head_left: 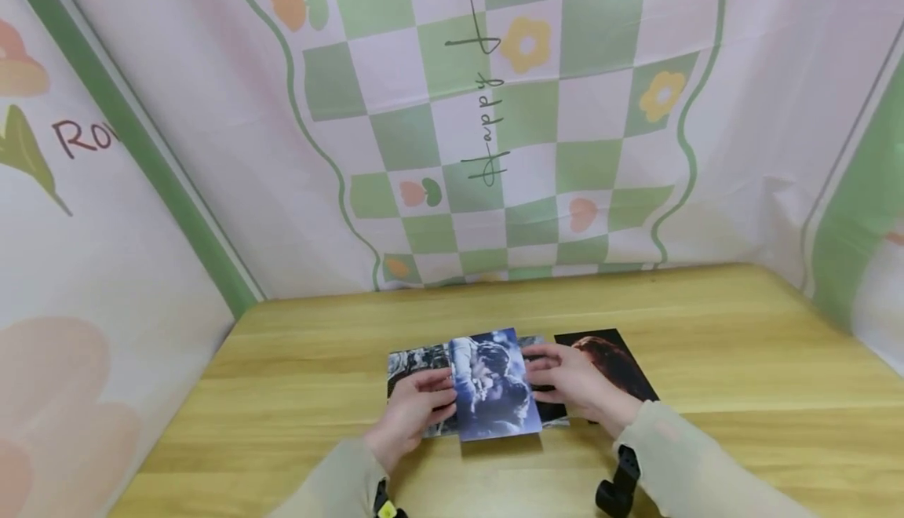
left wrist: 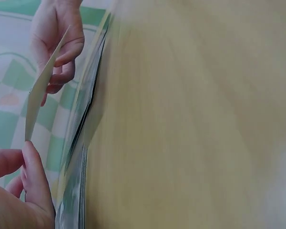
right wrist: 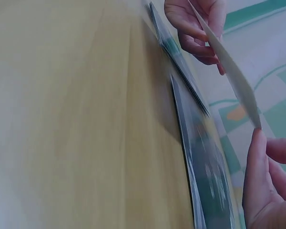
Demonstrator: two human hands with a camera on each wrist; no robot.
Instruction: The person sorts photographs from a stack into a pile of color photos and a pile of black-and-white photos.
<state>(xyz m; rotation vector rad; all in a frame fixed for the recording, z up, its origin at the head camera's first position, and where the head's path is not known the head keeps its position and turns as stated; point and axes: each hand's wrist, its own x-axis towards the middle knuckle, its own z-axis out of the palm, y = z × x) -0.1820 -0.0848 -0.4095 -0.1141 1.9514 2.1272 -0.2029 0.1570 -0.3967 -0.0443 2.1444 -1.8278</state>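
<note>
Between my two hands is a blue-toned photo print (head_left: 494, 388) showing figures, raised over the table. My left hand (head_left: 412, 410) pinches its left edge, while my right hand (head_left: 574, 381) holds the right edge with thumb and fingers. From the left wrist the print (left wrist: 39, 90) appears nearly edge-on and slightly bowed, its pale back turned to the camera. Under it on the table lie a grey-patterned print (head_left: 418, 358) at the left and a dark print (head_left: 552, 414), largely covered by the raised one and the right hand. A black print with a reddish-brown picture (head_left: 606, 355) lies by the right forearm.
The prints lie in thin stacks on a wooden table (head_left: 304, 377), as the stack edges (right wrist: 183, 138) in the right wrist view show. Behind the table hangs a green and white checked cloth (head_left: 530, 110). Another printed cloth (head_left: 106, 267) closes off the left side.
</note>
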